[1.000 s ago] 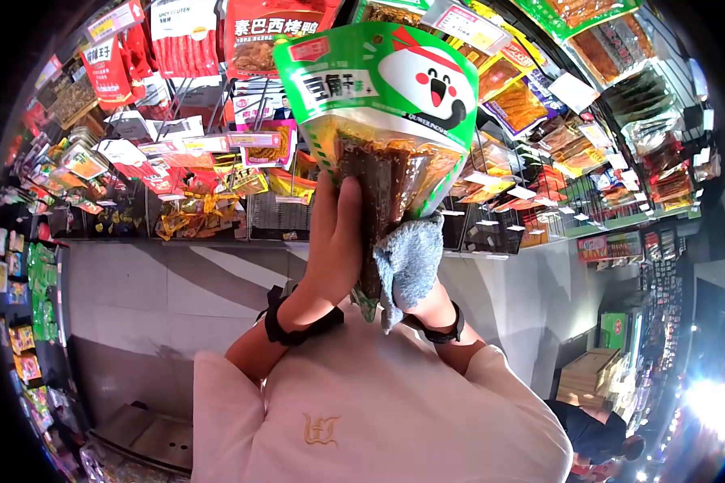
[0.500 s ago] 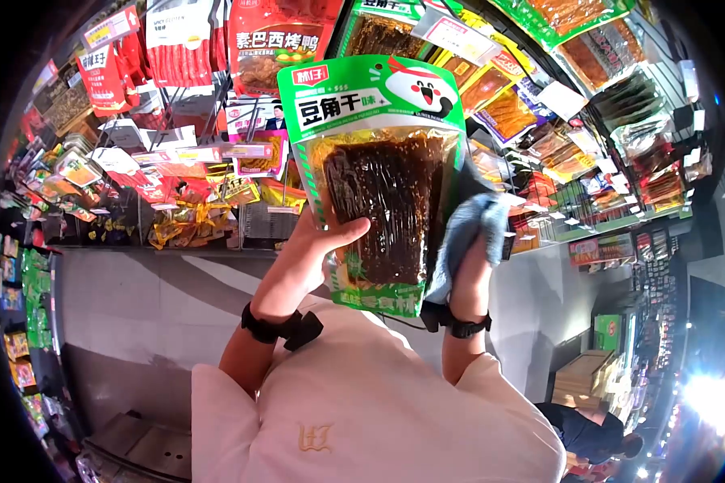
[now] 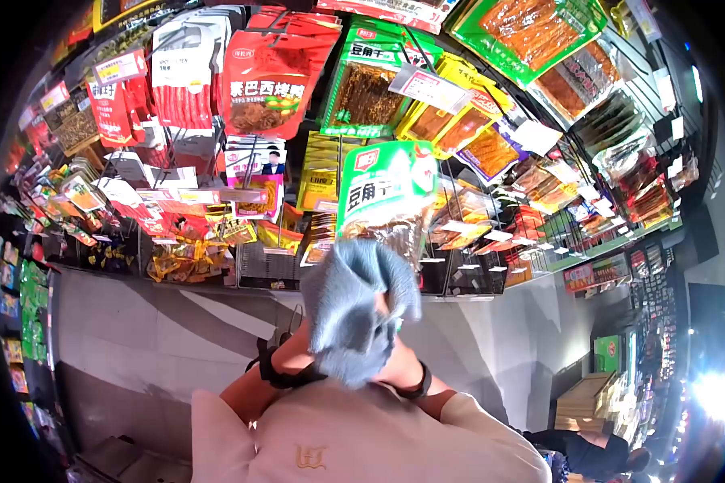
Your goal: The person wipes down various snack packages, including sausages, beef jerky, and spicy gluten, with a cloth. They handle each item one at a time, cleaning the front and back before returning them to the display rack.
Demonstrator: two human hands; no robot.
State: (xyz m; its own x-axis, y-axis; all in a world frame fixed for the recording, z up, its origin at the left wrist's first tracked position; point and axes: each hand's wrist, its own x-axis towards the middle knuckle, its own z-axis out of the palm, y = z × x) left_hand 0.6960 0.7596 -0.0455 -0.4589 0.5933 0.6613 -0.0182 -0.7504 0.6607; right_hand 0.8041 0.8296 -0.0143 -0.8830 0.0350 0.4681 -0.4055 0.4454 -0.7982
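Note:
A green-and-white snack packet (image 3: 385, 193) with dark brown contents is held up in front of me, its lower half hidden. My right hand (image 3: 396, 362) is closed on a blue-grey cloth (image 3: 350, 298), which lies across the packet's lower part from my viewpoint. Most of that hand is covered by the folds. Behind the cloth, my left hand (image 3: 300, 344) supports the packet; its fingers are hidden. Both wrists wear black bands.
Ahead, a rack of hanging snack packets includes a red packet (image 3: 270, 76) and another green packet (image 3: 374, 80). A price tag (image 3: 431, 88) juts out nearby. Grey floor (image 3: 161, 322) lies below. A person in dark clothing (image 3: 580, 447) is at lower right.
The packet has moved away from me, toward the rack. The cloth in my right hand has swung left from beside the packet to in front of it, covering my left hand.

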